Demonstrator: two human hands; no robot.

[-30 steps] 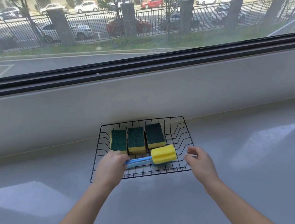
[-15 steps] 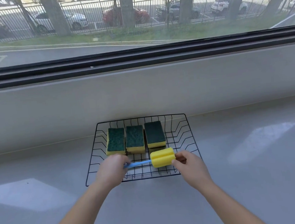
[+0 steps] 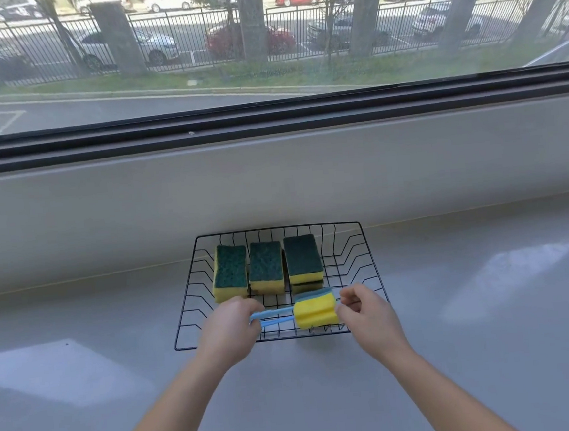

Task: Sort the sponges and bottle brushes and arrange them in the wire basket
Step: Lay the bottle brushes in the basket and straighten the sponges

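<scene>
Head view, down on a basket (image 3: 359, 260) set on a grey counter (image 3: 493, 334), close against the low wall (image 3: 273, 182) under a window (image 3: 261, 45). Holds the brushes (image 3: 305, 311) low over the front part of the basket, lying across it, handles (image 3: 272, 312) to the left and foam heads to the right. Seems to hold two brushes together: two thin blue handles side by side, a yellow head (image 3: 317, 315) in front and a blue-green head (image 3: 312, 293) just behind it. Grips the handles with the left hand (image 3: 229, 330), fingers curled round them, the ends hidden inside the fist. Has the right hand (image 3: 365, 311) at the right end of the yellow head, fingers curled, fingertips just beside the foam; cannot tell if touching or pinching it. Cannot tell either if the heads rest on the wires or hang just above them. Has three sponges (image 3: 266, 266) in a row along the back left of the basket, green side up, yellow below, close to each other. Shows one more sponge under the right one, so a stack of two there. Beyond the glass, a road, a fence and parked cars.
</scene>
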